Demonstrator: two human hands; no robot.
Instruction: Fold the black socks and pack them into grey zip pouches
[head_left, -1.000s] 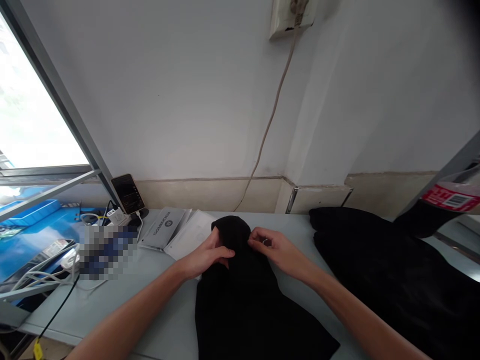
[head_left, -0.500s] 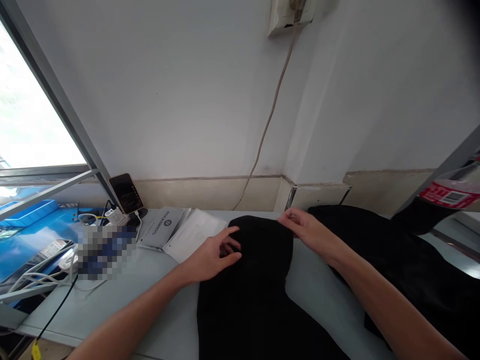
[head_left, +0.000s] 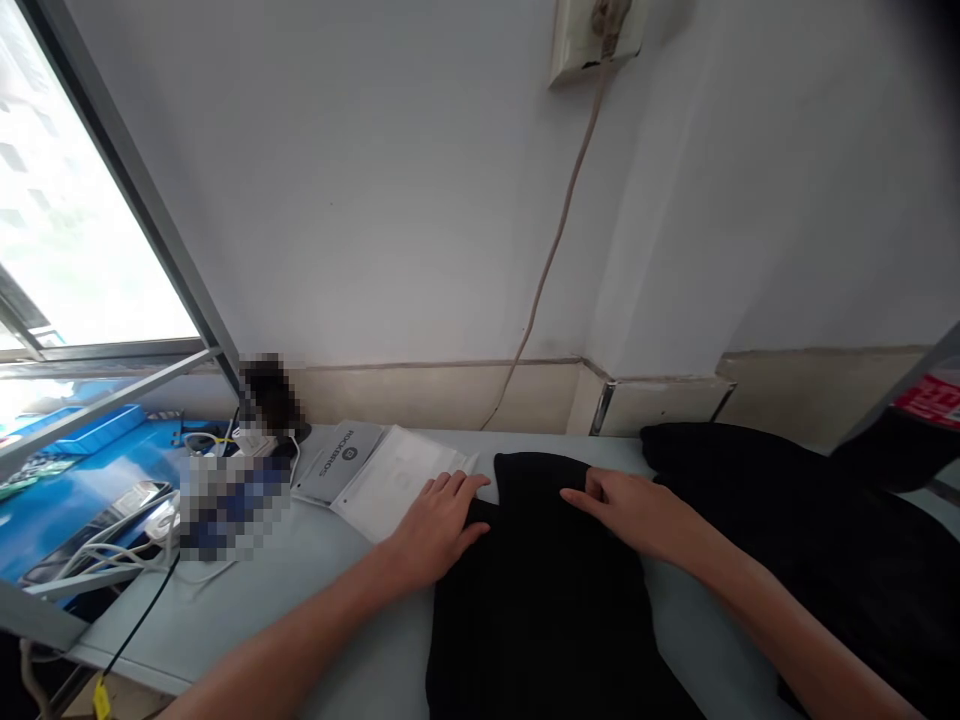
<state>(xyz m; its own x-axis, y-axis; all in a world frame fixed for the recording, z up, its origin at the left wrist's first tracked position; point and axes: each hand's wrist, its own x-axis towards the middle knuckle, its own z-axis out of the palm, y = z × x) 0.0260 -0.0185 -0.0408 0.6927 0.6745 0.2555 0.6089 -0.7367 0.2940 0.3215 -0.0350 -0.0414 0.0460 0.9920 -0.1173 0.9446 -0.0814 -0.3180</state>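
A dark black cloth piece (head_left: 540, 620), perhaps a garment, lies spread on the table in front of me. My left hand (head_left: 442, 530) rests at its upper left edge, with thumb and forefinger apart and a small black flap of the cloth between them. At the upper right edge, my right hand (head_left: 626, 505) has its fingers curled round the cloth, the thumb stretched out over its top. The cloth is too dark to show seams or layers.
To the left lie a white plastic bag (head_left: 397, 480) and a grey printed packet (head_left: 341, 460). Cables (head_left: 97, 550) and a blue tray (head_left: 97, 425) sit further left. More black fabric (head_left: 787, 500) and a bottle of dark drink (head_left: 907, 440) are at the right.
My right hand has come down onto the cloth's upper right edge and curled round it. My left hand has turned palm down at the left edge. The cloth's top has narrowed. The view has shifted slightly.
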